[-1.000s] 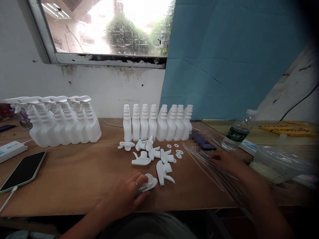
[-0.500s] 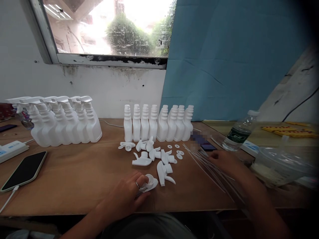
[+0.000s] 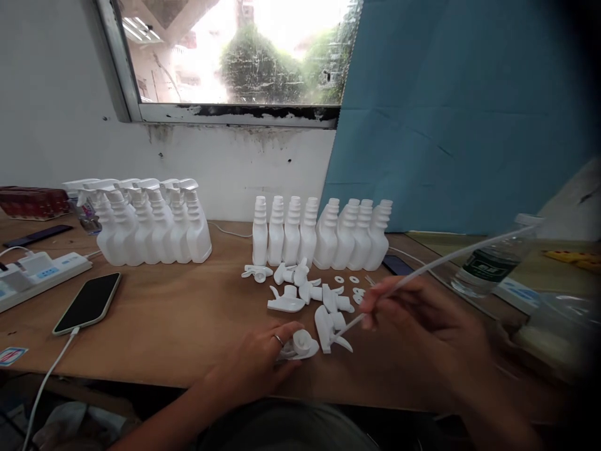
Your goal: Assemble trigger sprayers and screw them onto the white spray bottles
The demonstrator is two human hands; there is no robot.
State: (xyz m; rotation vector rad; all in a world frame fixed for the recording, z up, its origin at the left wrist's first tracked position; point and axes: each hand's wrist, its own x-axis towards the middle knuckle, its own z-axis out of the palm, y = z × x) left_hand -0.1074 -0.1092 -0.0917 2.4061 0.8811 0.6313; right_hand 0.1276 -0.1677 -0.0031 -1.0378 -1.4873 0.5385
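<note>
My left hand [image 3: 263,356] is closed around a white trigger spray head [image 3: 303,343] near the table's front edge, its round collar facing up. My right hand [image 3: 417,319] pinches a thin, translucent plastic tube [image 3: 436,258]. The tube slants from upper right down to the left, its lower end over or beside a loose spray head [image 3: 323,329]; whether they touch I cannot tell. More loose spray heads [image 3: 286,299] lie beyond my hands. Small white washers [image 3: 354,279] lie just past my right fingers, some partly hidden by them.
White bottles without heads [image 3: 310,238] stand in a row at the back. Bottles fitted with spray heads [image 3: 154,228] stand at left, behind a charging phone [image 3: 88,303] and a power strip [image 3: 51,275]. A water bottle [image 3: 491,266] and a plastic cup [image 3: 558,332] are at right.
My right hand has lifted a tube from the bundle and brought it left, toward the spray heads. My left hand still holds its spray head. The view has turned slightly left.
</note>
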